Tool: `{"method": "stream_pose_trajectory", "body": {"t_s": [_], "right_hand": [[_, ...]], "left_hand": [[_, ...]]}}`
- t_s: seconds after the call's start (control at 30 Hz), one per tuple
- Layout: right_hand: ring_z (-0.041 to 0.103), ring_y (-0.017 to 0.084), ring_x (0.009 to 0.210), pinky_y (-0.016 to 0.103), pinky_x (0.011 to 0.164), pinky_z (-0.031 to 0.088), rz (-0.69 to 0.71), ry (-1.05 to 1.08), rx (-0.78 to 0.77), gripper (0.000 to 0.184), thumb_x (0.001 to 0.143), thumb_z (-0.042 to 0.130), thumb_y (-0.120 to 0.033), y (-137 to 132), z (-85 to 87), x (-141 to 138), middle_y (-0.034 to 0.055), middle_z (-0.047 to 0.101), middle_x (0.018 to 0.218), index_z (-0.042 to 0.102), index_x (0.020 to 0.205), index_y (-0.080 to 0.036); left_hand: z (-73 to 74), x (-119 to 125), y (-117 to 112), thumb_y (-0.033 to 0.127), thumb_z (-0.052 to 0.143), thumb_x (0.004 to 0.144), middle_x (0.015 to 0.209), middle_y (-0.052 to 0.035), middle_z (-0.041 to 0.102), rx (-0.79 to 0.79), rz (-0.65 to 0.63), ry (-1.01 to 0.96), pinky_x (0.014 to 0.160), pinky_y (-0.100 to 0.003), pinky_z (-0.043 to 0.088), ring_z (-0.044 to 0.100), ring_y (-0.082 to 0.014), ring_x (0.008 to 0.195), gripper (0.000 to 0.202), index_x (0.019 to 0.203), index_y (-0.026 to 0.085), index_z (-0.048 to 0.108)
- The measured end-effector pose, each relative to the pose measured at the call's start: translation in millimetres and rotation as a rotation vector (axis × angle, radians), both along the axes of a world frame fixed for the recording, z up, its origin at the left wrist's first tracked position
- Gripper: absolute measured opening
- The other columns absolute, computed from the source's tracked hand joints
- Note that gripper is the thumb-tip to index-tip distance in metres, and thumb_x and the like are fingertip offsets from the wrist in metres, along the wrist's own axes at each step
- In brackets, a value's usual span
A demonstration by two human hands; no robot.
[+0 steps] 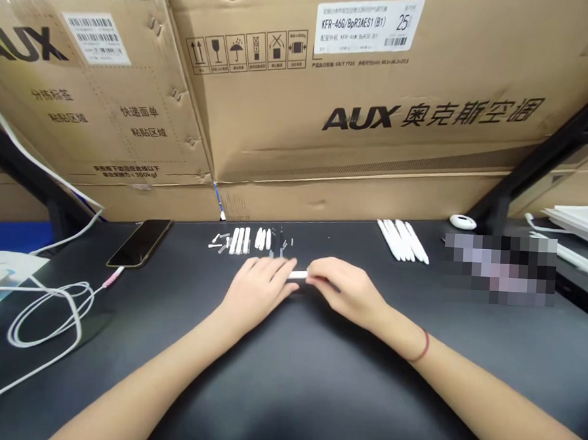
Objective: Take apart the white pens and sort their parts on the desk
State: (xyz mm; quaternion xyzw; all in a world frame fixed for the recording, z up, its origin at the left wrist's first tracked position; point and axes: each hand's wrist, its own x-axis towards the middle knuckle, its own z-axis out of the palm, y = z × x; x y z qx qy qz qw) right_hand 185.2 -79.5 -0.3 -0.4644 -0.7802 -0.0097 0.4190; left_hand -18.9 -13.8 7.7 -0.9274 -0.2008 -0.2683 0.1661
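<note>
A short white cylindrical piece (298,274) lies between my hands just above the black desk (310,378), gripped at its ends by the fingers of my left hand (258,292) and my right hand (342,288). Just beyond my fingers, a row of small parts stretches across the desk: tiny white pieces (218,241), white plastic sticks (240,240), white rounded pieces (262,239) and slim dark parts (279,240). Further right lie several long white pen-like bodies (402,240), apart from both hands.
A smartphone (140,242) lies face up at the desk's back left, with a white cable (47,312) looped beside it. Cardboard AUX air-conditioner boxes (359,112) stand behind the desk. A round white object (462,221) and white sheets (577,222) sit back right, near a pixelated patch (498,269).
</note>
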Motion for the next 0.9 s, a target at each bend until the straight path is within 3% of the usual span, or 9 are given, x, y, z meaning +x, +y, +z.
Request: {"method": "stream_pose_trajectory", "body": {"t_s": [0.1, 0.23, 0.37, 0.43, 0.5, 0.6, 0.7, 0.83, 0.9], "right_hand": [[0.061, 0.016, 0.074, 0.028, 0.069, 0.049, 0.03, 0.037, -0.12, 0.017, 0.094, 0.045, -0.027, -4.7, -0.8, -8.8, 0.0043, 0.066, 0.084, 0.06, 0.087, -0.021], [0.056, 0.013, 0.062, 0.025, 0.06, 0.044, 0.01, -0.045, -0.387, 0.029, 0.097, 0.037, -0.031, -3.7, 0.9, 1.5, 0.0008, 0.063, 0.073, 0.06, 0.082, -0.02], [0.047, 0.015, 0.06, 0.026, 0.056, 0.039, 0.043, -0.215, -0.16, 0.032, 0.096, 0.035, -0.023, 0.2, -0.2, 7.3, 0.0025, 0.056, 0.063, 0.059, 0.076, -0.018], [0.045, 0.016, 0.06, 0.028, 0.057, 0.038, 0.057, -0.29, -0.027, 0.032, 0.095, 0.035, -0.019, 1.1, -0.4, 7.1, 0.0033, 0.056, 0.062, 0.06, 0.077, -0.018], [0.047, 0.016, 0.064, 0.029, 0.061, 0.04, 0.052, -0.29, 0.033, 0.027, 0.095, 0.038, -0.02, 0.4, 0.9, 6.6, 0.0044, 0.059, 0.067, 0.062, 0.083, -0.018], [0.053, 0.016, 0.067, 0.029, 0.065, 0.043, 0.001, -0.162, -0.062, 0.016, 0.093, 0.049, -0.029, -2.8, 4.8, 5.9, 0.004, 0.064, 0.075, 0.062, 0.089, -0.019], [0.054, 0.014, 0.061, 0.027, 0.06, 0.043, -0.035, -0.017, -0.214, 0.022, 0.093, 0.048, -0.029, -5.3, 7.6, 3.8, 0.0008, 0.061, 0.067, 0.057, 0.075, -0.021], [0.057, 0.017, 0.078, 0.03, 0.069, 0.046, -0.009, 0.107, -0.183, 0.011, 0.088, 0.055, -0.03, -5.2, 9.7, -1.9, 0.0039, 0.064, 0.083, 0.056, 0.082, -0.021], [0.055, 0.016, 0.07, 0.029, 0.064, 0.045, -0.069, 0.144, -0.286, 0.015, 0.085, 0.058, -0.036, -5.4, 11.5, -4.7, 0.0022, 0.063, 0.078, 0.057, 0.083, -0.021]], "left_hand": [[-4.5, 4.4, -8.3, 0.028, 0.032, 0.099, 0.062, -0.002, 0.057, -0.03, 0.068, 0.108, 0.056, -0.028, 0.033, 0.053, -0.0151, 0.057, 0.034, 0.08, 0.015, 0.058], [-0.8, 5.9, -7.5, 0.032, 0.028, 0.099, 0.063, -0.0026, 0.054, -0.165, 0.111, 0.189, 0.052, -0.029, 0.025, 0.051, -0.0153, 0.056, 0.037, 0.078, 0.017, 0.054], [11.1, 5.4, -7.7, 0.033, 0.025, 0.098, 0.065, -0.0008, 0.056, -0.577, 0.131, 0.348, 0.048, -0.027, 0.024, 0.05, -0.0156, 0.051, 0.033, 0.085, 0.019, 0.052], [17.1, 3.7, -8.1, 0.033, 0.021, 0.098, 0.063, 0.0011, 0.056, -0.801, 0.116, 0.354, 0.05, -0.025, 0.028, 0.052, -0.0161, 0.053, 0.035, 0.086, 0.021, 0.051], [21.4, 1.9, -8.4, 0.037, 0.022, 0.097, 0.062, 0.0025, 0.056, -0.924, 0.096, 0.306, 0.053, -0.024, 0.032, 0.055, -0.0169, 0.057, 0.034, 0.091, 0.022, 0.051], [22.8, 1.0, -9.1, 0.043, 0.031, 0.095, 0.065, 0.0033, 0.058, -0.894, 0.111, 0.258, 0.056, -0.024, 0.035, 0.057, -0.0172, 0.059, 0.028, 0.1, 0.024, 0.052], [18.5, 2.2, -9.9, 0.04, 0.029, 0.096, 0.074, 0.0013, 0.062, -0.788, 0.137, 0.24, 0.058, -0.024, 0.038, 0.059, -0.0166, 0.064, 0.03, 0.097, 0.024, 0.055], [8.7, 3.9, -9.5, 0.034, 0.025, 0.097, 0.087, -0.003, 0.065, -0.75, 0.092, 0.124, 0.067, -0.026, 0.045, 0.061, -0.0166, 0.076, 0.036, 0.095, 0.021, 0.058], [5.2, 4.4, -9.3, 0.032, 0.025, 0.097, 0.09, -0.0048, 0.064, -0.751, 0.056, 0.056, 0.071, -0.028, 0.047, 0.061, -0.017, 0.078, 0.036, 0.099, 0.019, 0.059]]}}
